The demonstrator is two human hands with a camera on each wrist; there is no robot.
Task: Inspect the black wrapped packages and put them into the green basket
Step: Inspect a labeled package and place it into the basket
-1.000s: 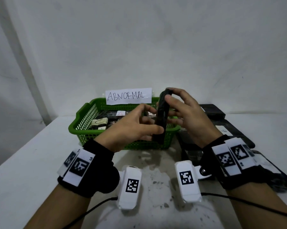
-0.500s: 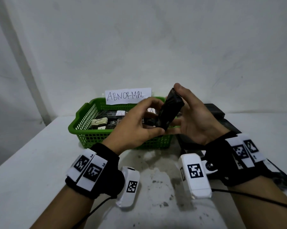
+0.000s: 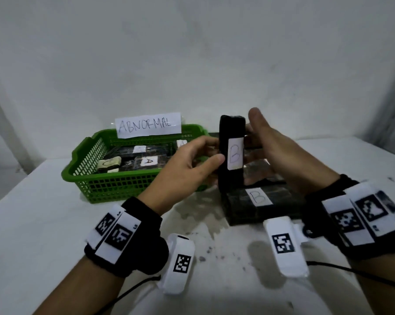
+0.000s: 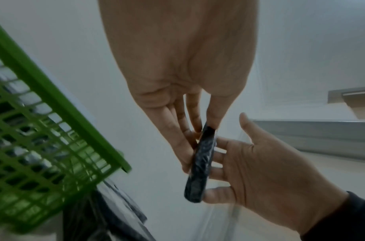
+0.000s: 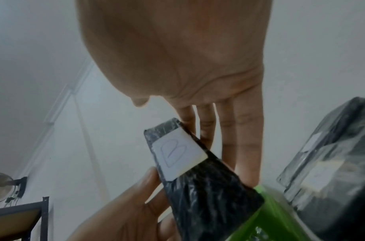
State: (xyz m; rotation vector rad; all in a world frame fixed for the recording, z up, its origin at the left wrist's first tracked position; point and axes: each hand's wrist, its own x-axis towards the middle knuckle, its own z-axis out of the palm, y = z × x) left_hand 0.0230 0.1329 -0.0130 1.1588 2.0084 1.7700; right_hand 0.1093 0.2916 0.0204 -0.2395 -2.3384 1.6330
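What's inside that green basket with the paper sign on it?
The green basket holds several black wrapped packages with white labels, one marked A, plus a small pale bundle. The left hand covers its right end.

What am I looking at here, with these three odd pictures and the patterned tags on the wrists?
There is no robot: a person works with bare hands and wears three cameras. One picture comes from the head, looking down at the white table; the other two come from the wrists, looking along the fingers. The black wristbands with square-patterned tags are part of the rig.

The left hand and the right hand hold a flat black plastic-wrapped package with a white label marked B upright between them. Similar packages lie on the table under the right hand. Behind the left hand stands a green plastic mesh basket with a paper sign reading ABNORMAL; it already holds several packages.
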